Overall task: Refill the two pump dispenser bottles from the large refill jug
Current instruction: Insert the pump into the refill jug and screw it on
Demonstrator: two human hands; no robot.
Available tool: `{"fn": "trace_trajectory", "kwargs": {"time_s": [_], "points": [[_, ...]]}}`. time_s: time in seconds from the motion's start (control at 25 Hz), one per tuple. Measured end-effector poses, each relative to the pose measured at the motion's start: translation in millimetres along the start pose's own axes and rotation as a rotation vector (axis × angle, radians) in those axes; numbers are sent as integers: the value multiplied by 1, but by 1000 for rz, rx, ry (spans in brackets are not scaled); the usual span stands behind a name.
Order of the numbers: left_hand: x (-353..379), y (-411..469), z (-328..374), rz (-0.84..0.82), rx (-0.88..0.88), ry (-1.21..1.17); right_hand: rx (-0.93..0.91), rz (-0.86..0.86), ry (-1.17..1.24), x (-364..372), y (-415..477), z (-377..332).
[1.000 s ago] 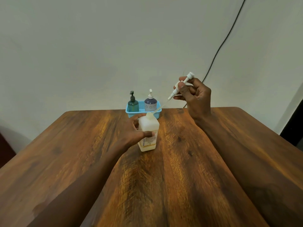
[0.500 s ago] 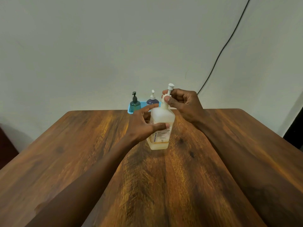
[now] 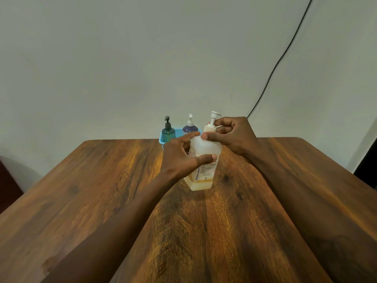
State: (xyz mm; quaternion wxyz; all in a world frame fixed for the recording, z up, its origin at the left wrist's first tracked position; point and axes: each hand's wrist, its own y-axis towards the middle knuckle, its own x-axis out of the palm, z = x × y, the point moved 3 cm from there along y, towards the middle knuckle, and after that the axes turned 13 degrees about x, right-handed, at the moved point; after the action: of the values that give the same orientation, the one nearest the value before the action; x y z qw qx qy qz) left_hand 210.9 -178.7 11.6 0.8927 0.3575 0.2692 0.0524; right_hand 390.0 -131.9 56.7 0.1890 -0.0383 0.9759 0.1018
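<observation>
A translucent white refill jug (image 3: 205,160) with a printed label stands slightly tilted on the wooden table (image 3: 102,190). A little yellowish liquid lies at its bottom. My left hand (image 3: 181,158) grips the jug's body. My right hand (image 3: 232,135) is closed around the collar of the white pump head (image 3: 213,119), which sits in the jug's neck. Behind the jug, a teal pump bottle (image 3: 168,132) and a dark purple pump bottle (image 3: 189,127) stand in a blue basket (image 3: 162,139); the purple one is partly hidden by my left hand.
The basket sits at the table's far edge against a pale wall. A black cable (image 3: 281,58) runs diagonally down the wall at the right. A dark object (image 3: 8,186) shows past the table's left edge.
My right hand brought the pump down from the air and put its tube into the jug's neck. It now holds the pump collar. My left hand kept hold of the jug.
</observation>
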Motion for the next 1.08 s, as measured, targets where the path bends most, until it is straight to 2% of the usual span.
{"fn": "trace_trajectory", "kwargs": {"time_s": [0.12,0.24,0.32,0.44,0.52,0.64,0.76,0.84,0.92,1.08], "points": [[4,1,0,33,-2,31,63,158,-116,0,4,-3],[6,5,-4,40,9,53,75,187,-148,4,3,-6],[4,7,-5,29,14,47,92,88,-103,6,5,-3],[-1,11,-7,21,-7,-8,170,-196,219,10,13,7],[-5,12,-7,22,-14,-12,146,-262,339,10,16,13],[-7,14,-4,34,2,-6,37,-177,256,8,10,9],[-6,13,-1,24,27,26,14,-11,192,4,8,4],[-6,13,-2,0,61,64,3,41,132,1,8,3],[-6,14,-2,-20,73,86,-25,27,86,-2,8,3],[-4,14,-4,-56,44,71,-47,-141,18,-8,10,4]]}}
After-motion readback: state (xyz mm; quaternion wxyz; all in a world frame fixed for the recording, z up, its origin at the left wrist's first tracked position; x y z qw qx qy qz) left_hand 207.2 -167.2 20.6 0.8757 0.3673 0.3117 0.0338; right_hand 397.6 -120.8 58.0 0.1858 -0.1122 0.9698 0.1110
